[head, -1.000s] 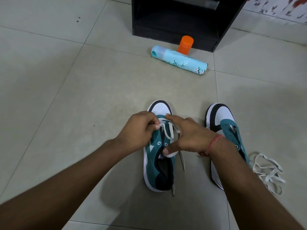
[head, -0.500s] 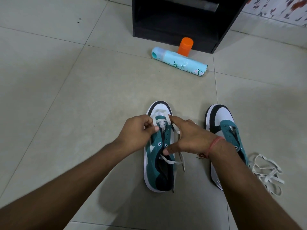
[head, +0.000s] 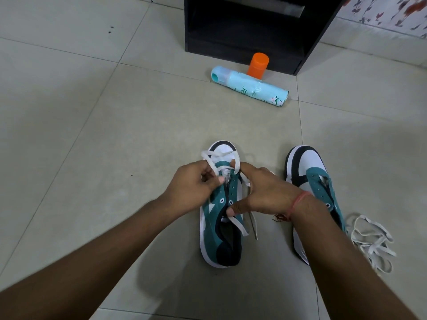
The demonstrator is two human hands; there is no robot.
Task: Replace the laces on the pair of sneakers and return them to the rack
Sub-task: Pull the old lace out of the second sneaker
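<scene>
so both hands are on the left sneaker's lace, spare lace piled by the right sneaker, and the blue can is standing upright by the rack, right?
Not quite: the blue can lies on its side by the rack; only the orange cap stands upright, per the head view. The rest holds.

Bare forearms, no sleeves; a red thread bracelet [head: 300,199] circles the right wrist.

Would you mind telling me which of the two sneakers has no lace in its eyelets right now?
The right-hand sneaker, beside the loose lace pile; its eyelets are bare, while both hands work a lace on the other sneaker.
</scene>
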